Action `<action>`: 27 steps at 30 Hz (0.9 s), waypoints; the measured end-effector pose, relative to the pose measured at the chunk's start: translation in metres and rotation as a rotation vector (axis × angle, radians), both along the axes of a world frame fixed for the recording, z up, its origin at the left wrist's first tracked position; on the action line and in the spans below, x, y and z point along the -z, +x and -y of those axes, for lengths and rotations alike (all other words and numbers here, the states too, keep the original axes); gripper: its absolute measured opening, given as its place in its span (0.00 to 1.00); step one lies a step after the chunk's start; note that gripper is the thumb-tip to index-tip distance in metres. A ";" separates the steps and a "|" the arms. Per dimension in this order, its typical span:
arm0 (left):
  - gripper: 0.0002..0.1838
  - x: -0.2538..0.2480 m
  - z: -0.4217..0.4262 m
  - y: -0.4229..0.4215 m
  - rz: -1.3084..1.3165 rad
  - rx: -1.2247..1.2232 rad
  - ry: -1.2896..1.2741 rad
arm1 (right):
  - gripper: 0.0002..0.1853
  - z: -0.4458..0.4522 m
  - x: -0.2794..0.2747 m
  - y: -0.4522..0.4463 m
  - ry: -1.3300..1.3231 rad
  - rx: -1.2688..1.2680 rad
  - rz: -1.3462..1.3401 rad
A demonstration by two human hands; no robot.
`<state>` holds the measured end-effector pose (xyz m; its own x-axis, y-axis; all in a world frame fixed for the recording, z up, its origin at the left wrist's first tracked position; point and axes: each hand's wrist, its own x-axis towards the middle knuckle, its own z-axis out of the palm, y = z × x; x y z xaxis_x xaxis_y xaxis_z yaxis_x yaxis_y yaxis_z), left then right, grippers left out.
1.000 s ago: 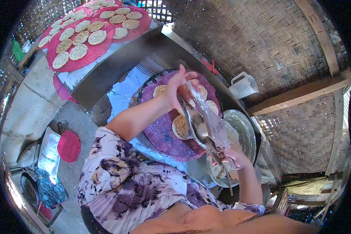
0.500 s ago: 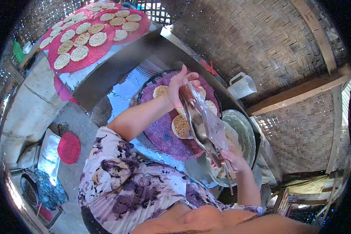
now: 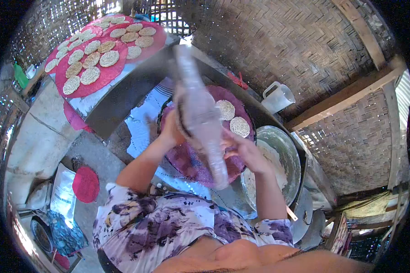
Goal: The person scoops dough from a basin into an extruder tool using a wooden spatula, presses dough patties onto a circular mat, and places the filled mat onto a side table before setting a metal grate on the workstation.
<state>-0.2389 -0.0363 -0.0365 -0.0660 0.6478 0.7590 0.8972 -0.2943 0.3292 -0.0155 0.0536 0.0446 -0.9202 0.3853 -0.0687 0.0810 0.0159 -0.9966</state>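
A long, flat, plastic-wrapped tool [image 3: 202, 116], wider at its middle and smeared by motion, is held slanting in front of me. My left hand [image 3: 172, 131] grips its left side, with the fingers partly hidden behind it. At its right edge is my right hand [image 3: 247, 152], thumb and fingertips closed on the edge, though blur hides the exact contact. Below lies a round purple mesh mat [image 3: 237, 170] on a dark-rimmed tray. Two pale, round, lacy cakes [image 3: 225, 110] show on the mat; the tool covers its middle.
A large metal basin [image 3: 289, 152] with pale batter stands right of the mat. A clear plastic jug [image 3: 279, 97] sits on the ledge by the woven wall. Red mesh mats [image 3: 111, 75] with many round cakes lie at the back left. A red round piece [image 3: 85, 184] lies lower left.
The tool has swung left and turned more upright, its far end rising. My left hand has dropped left along it, and my right hand has moved up and left from its near end.
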 end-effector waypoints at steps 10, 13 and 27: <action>0.20 0.032 0.099 -0.040 0.871 -0.142 0.021 | 0.14 -0.030 0.061 -0.001 0.915 0.287 0.667; 0.20 0.029 0.103 -0.044 0.887 -0.156 0.042 | 0.14 -0.029 0.061 -0.004 0.917 0.268 0.723; 0.20 0.020 0.108 -0.042 0.871 -0.183 0.044 | 0.13 -0.017 0.048 -0.063 0.938 0.199 0.446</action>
<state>-0.2813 -0.1438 -0.0565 -0.7308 0.5419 0.4151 0.3679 -0.1995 0.9082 -0.0786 0.0710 -0.0037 -0.7995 0.6004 0.0183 0.5227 0.7105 -0.4711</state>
